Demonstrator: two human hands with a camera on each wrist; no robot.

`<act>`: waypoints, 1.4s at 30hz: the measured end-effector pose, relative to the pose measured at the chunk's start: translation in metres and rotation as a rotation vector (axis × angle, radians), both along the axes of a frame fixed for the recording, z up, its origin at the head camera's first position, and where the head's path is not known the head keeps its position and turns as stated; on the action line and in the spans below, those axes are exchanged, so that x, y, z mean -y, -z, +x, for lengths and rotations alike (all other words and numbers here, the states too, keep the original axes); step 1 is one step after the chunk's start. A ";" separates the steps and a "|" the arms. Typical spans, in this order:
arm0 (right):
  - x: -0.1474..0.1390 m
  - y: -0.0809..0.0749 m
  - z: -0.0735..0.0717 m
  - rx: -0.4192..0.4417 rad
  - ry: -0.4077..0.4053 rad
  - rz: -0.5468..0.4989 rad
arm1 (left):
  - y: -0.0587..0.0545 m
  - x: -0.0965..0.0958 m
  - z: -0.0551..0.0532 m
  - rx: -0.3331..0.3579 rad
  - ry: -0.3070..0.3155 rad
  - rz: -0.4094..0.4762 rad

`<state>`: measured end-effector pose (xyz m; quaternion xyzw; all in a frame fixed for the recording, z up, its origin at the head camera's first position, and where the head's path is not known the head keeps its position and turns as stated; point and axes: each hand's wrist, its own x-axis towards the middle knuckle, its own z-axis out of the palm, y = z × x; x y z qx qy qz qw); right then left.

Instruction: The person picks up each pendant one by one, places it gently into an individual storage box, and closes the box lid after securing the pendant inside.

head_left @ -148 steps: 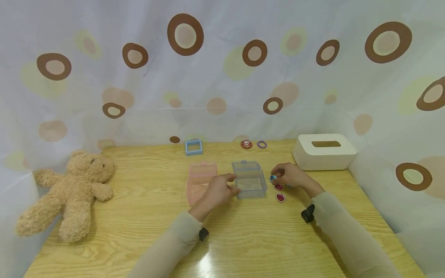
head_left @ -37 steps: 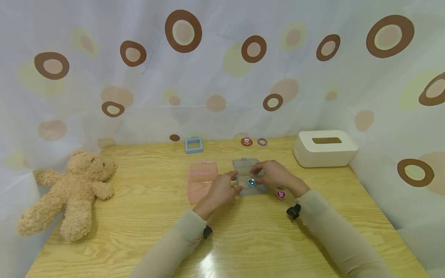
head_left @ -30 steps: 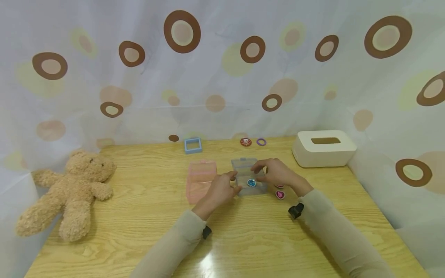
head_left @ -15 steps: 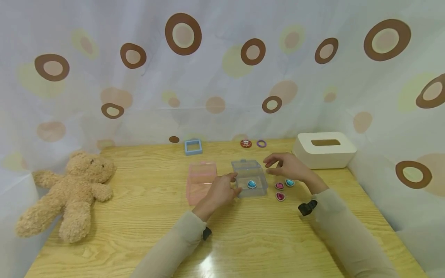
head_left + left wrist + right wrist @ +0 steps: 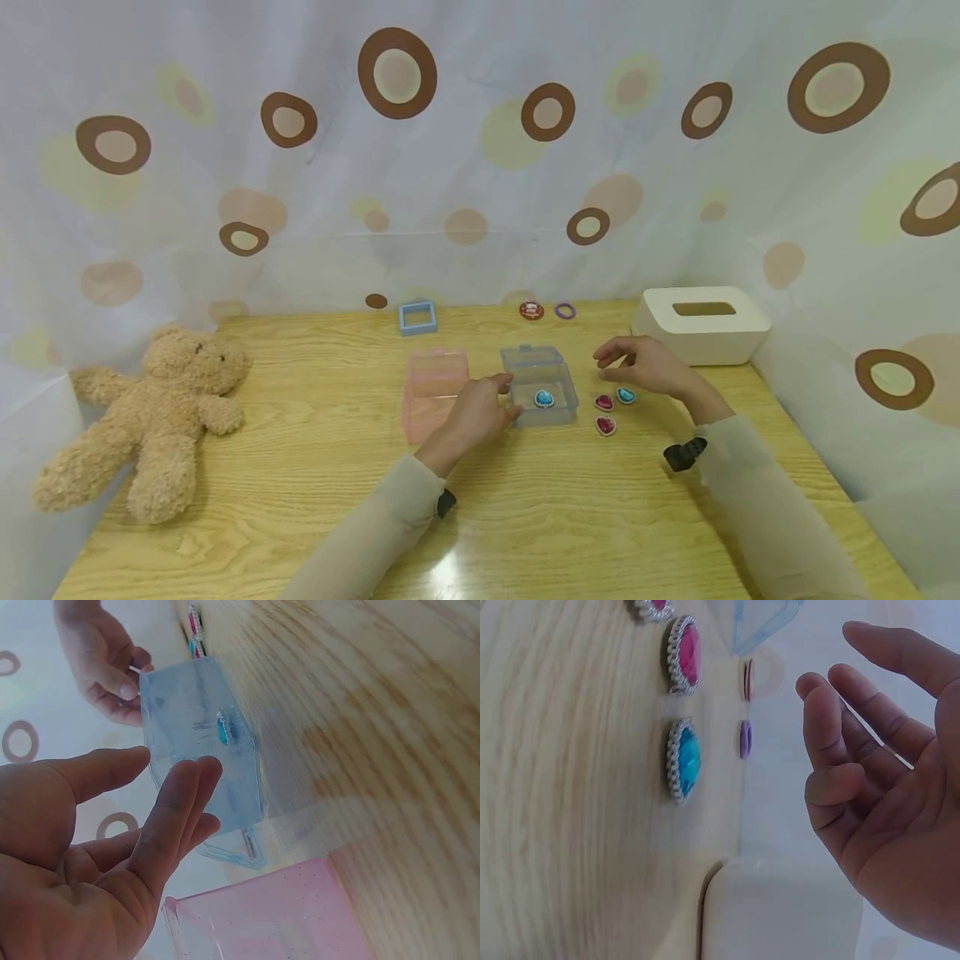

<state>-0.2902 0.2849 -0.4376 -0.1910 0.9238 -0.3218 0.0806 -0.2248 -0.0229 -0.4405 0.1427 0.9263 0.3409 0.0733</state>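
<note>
My left hand (image 5: 476, 417) is at the left side of a see-through bluish plastic box (image 5: 558, 415), thumb and fingers relaxed, fingertips right at the wall. The box's lid stands back. Inside lies a blue heart-shaped gem (image 5: 544, 399) with a silvery beaded edge, also seen in the left wrist view. My right hand (image 5: 648, 367) hovers over the table right of the box, fingers loosely bent, holding nothing. Below it lie another blue gem (image 5: 685, 761) and a pink gem (image 5: 685, 654). A second pink gem (image 5: 606, 426) lies nearer the front.
Left of the bluish box is a similar pink box (image 5: 438, 381), partly hidden by my left hand. Along the back are a blue square frame (image 5: 417, 330), a red round badge (image 5: 532, 311) and a purple ring (image 5: 565, 311). A white tissue box (image 5: 701, 342) and teddy bear (image 5: 168, 408) flank them.
The right hand has carried a blue gem from the right into the bluish box, let it go and drawn back right above the other gems. The left hand has stayed beside the box.
</note>
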 end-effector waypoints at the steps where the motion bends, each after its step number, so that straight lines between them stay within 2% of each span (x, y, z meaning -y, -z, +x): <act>1: -0.002 0.001 0.001 0.005 0.002 -0.003 | 0.000 0.000 0.000 -0.003 -0.002 -0.003; 12: -0.020 0.007 0.005 0.030 0.019 0.000 | 0.003 0.000 -0.004 -0.008 -0.002 0.013; 18: -0.026 0.012 0.006 0.052 0.018 -0.006 | 0.002 0.000 -0.004 -0.031 -0.001 -0.009; 25: -0.034 0.023 0.006 0.088 0.027 -0.010 | 0.002 0.000 -0.003 -0.013 0.001 -0.014; 31: -0.038 0.031 0.006 0.093 0.021 0.009 | 0.002 -0.001 -0.002 -0.012 0.004 -0.025; 38: -0.039 0.033 0.006 0.119 0.011 0.031 | 0.002 -0.001 -0.001 -0.001 0.004 -0.019; 42: -0.039 0.035 0.004 0.103 -0.004 0.067 | 0.003 -0.001 -0.001 0.005 0.002 -0.010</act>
